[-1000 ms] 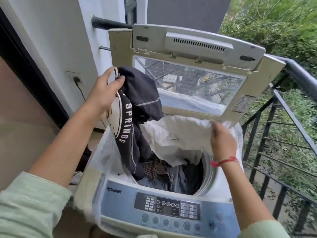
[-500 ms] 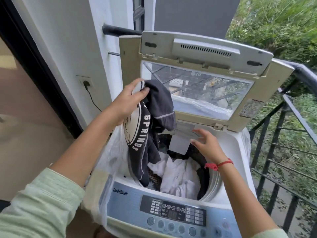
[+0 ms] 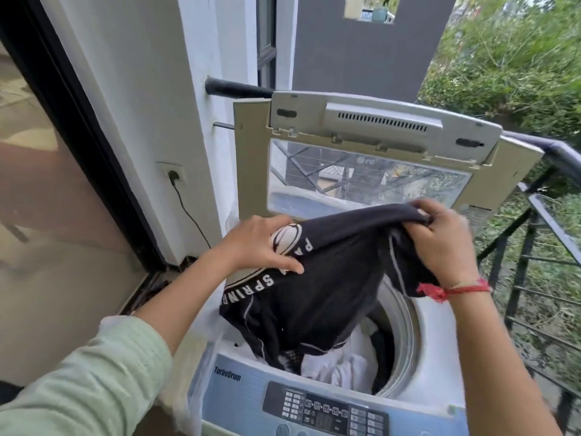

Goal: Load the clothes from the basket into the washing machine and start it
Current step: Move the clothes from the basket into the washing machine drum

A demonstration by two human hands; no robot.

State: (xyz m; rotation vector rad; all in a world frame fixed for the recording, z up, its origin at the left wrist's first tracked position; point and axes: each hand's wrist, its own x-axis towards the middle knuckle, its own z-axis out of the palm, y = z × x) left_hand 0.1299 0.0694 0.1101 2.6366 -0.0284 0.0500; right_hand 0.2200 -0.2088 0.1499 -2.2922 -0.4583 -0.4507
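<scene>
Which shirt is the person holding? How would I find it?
Find the washing machine with its lid standing open. Stretched over the drum, between the left hand and right hand, is the dark shirt. Unlike the white cloth in the drum below, it is black with a round white logo and white letters.

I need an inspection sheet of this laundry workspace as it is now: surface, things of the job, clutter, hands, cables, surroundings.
Surface: white top-loading washing machine, beige lid raised, blue control panel at the front.
Job's things: black garment with white lettering stretched above the drum; white cloth and dark clothes already inside.
Clutter: clear plastic cover hanging on the machine's left side.
Hands: left hand and right hand both grip the garment; red thread on the right wrist.
Cables: black cord plugged into the white wall socket.
Surroundings: black metal railing, green bushes, basket not seen.
</scene>
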